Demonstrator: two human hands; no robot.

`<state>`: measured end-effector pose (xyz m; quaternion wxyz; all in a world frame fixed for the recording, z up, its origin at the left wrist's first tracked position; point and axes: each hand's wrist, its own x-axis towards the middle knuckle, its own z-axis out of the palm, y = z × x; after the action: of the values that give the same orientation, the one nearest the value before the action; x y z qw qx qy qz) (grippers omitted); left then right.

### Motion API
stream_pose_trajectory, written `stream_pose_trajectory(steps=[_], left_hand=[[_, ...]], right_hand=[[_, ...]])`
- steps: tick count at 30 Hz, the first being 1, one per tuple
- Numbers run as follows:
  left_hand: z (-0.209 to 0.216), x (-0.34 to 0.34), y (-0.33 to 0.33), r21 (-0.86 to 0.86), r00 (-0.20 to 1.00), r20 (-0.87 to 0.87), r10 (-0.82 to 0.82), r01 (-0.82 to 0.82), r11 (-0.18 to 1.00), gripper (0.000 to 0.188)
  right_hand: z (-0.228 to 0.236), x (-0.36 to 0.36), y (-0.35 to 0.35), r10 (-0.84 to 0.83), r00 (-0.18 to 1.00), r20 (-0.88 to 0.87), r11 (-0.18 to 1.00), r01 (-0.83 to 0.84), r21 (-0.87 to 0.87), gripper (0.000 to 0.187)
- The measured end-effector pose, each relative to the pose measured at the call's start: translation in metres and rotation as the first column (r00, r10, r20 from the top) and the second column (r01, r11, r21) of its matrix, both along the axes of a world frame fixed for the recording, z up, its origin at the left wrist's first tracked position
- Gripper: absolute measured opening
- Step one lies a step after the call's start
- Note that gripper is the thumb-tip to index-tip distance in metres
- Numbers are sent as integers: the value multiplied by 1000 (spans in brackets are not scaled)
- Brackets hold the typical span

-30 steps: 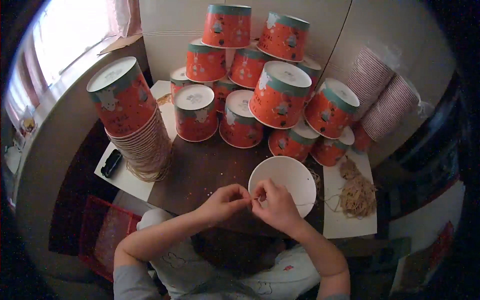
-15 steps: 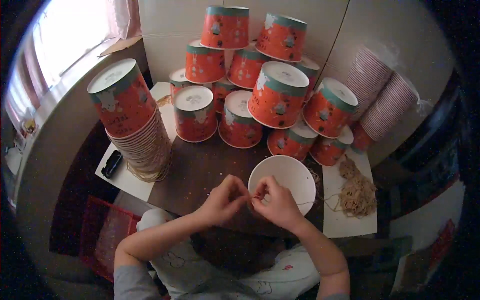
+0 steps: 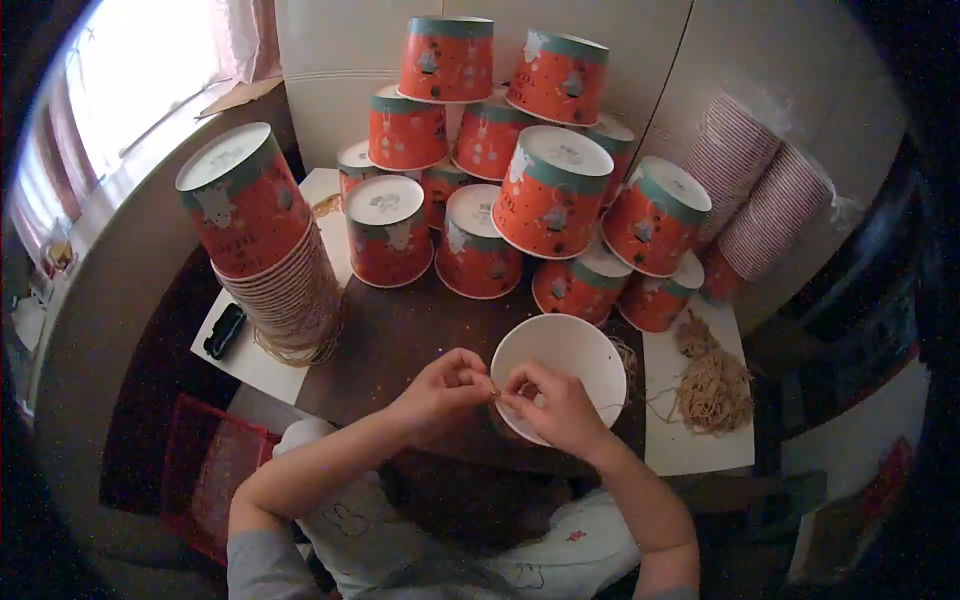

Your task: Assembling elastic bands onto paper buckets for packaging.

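My left hand (image 3: 447, 391) and my right hand (image 3: 556, 403) meet fingertip to fingertip at the left rim of an open paper bucket (image 3: 590, 350), white inside. Both are closed in a pinch. A tiny brownish bit, seemingly twine, shows between their fingertips; its exact shape is too small to tell. From beside my right hand a thin strand runs across the bucket toward a heap of tan twine (image 3: 715, 395) on a white board at the right. My right hand covers part of the bucket's near side.
Upside-down red paper buckets with green bands (image 3: 388, 235) are piled at the back. A tall nested stack of buckets (image 3: 245, 205) stands left, beside a black object (image 3: 224, 331). Wrapped bucket stacks (image 3: 775, 205) lean at the back right. A red basket (image 3: 215, 465) sits low at left.
My left fingers have shifted slightly and curl more at the pinch. My right hand stays close to the same spot. The whole view has moved a little; the buckets stand as before.
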<state>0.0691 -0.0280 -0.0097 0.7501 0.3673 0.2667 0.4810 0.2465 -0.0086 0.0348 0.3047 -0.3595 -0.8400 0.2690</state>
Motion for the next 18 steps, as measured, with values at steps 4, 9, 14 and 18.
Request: stream_pose_trajectory(steps=[4,9,14,18], left_hand=[[-3,-2,0,-29,998,65,5,-3,1000,23],[-3,-1,-1,-31,999,50,-5,7,999,23],[3,-3,-2,-46,1000,-4,-19,19,999,23],[4,-4,-3,-65,1000,-19,-14,12,998,23]], right_hand=[[17,-1,-5,12,1000,-21,995,-14,-96,15],[11,-2,-3,19,1000,1,993,-19,113,11],[7,-2,0,99,995,-16,971,-93,222,11],[4,-3,1,94,996,11,968,-94,231,10]])
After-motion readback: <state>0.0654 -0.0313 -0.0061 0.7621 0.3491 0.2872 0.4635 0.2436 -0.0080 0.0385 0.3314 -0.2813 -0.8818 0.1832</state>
